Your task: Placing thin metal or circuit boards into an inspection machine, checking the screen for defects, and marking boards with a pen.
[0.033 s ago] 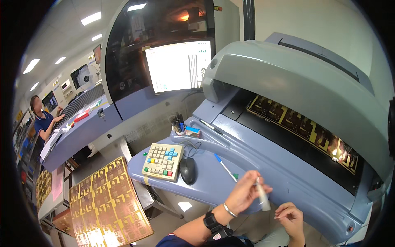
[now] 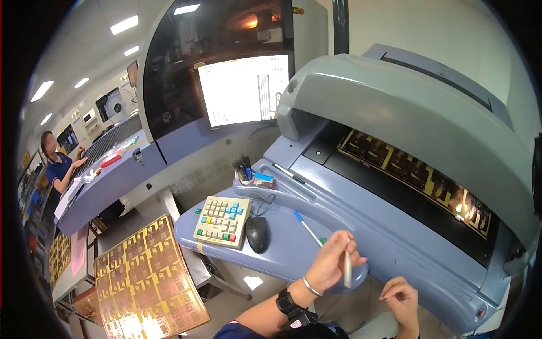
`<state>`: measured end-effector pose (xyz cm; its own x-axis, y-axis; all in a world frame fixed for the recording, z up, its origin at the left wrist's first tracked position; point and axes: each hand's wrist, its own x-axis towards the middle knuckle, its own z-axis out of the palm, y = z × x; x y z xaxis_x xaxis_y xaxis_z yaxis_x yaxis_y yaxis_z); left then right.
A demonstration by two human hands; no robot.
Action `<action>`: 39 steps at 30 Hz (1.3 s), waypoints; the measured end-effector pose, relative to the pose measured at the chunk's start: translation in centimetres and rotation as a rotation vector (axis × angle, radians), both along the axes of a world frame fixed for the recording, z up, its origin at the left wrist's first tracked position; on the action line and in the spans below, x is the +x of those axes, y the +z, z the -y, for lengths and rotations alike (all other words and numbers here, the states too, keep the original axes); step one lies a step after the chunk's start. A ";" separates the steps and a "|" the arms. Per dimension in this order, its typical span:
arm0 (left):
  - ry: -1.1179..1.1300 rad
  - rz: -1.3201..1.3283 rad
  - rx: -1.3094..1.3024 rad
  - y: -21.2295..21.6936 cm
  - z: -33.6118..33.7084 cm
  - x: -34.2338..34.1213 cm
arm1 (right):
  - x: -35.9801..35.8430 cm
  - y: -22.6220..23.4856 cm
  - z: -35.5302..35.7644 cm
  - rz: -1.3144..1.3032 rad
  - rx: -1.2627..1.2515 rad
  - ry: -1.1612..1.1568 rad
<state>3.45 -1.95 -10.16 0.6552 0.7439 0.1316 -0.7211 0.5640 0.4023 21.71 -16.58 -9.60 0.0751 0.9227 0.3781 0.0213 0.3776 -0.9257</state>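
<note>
My left hand, with a bracelet and a black wristband behind it, is raised over the front edge of the blue-grey machine ledge. It grips a slim whitish pen-like stick that points downward; its exact kind does not show. To the right and lower, my right hand has its fingers loosely curled toward the thumb, and I see nothing in them. A white pen with a blue cap lies on the ledge just beyond my left hand.
A beige keypad, a black mouse and a pen cup stand on the ledge. Copper-patterned panels sit under the grey machine hood and on a lower-left table. A lit monitor is behind; a person works far left.
The whitish stick has swung left, from slanting down to the right to nearly vertical. My left hand has shifted slightly left and up; my right hand is almost unmoved.
</note>
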 end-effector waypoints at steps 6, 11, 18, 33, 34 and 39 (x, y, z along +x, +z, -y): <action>0.093 -0.386 0.437 3.3 0.8 -0.3 | -0.1 3.0 -1.2 -0.040 -0.143 -0.237; 0.098 -0.561 0.608 3.2 1.3 -0.3 | -0.1 4.2 -2.3 0.099 0.006 -0.270; 0.333 -0.775 0.970 3.8 2.2 1.1 | -0.6 5.0 -2.7 -0.002 0.063 -0.206; 0.385 -0.673 1.171 3.8 3.0 2.3 | -0.7 4.8 -3.0 -0.050 0.044 -0.184; 0.377 -0.685 1.185 3.7 3.0 2.2 | -0.7 4.8 -2.9 -0.052 0.044 -0.187; 0.335 -0.724 1.179 3.7 3.0 2.0 | -0.7 5.0 -2.9 0.029 0.061 -0.179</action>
